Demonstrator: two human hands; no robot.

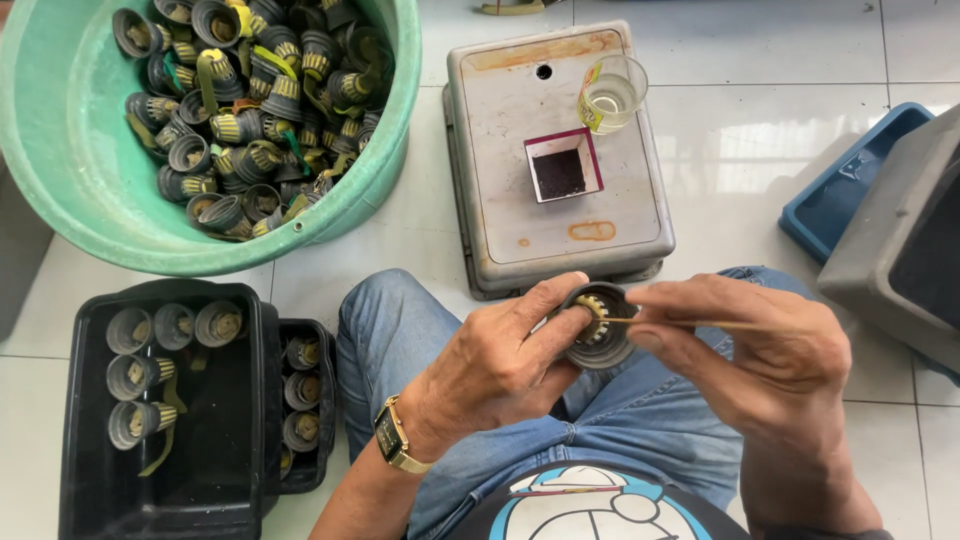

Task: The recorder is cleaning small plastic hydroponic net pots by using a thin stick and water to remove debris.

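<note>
My left hand [495,365] grips a small dark round cap-like part [598,325] with a yellowish ribbed core, held above my lap. My right hand [765,355] pinches a thin wooden stick [690,323] whose tip touches the core of that part. A gold wristwatch [396,438] sits on my left wrist. Both hands hover over my jeans-clad knees [400,320].
A green basin [70,150] full of several similar parts is at the upper left. A black tray [215,450] with rows of parts lies at the lower left. A grey metal box [500,120] ahead carries a small square dish [560,165] and a clear cup [610,95]. Blue and grey bins [880,220] stand at right.
</note>
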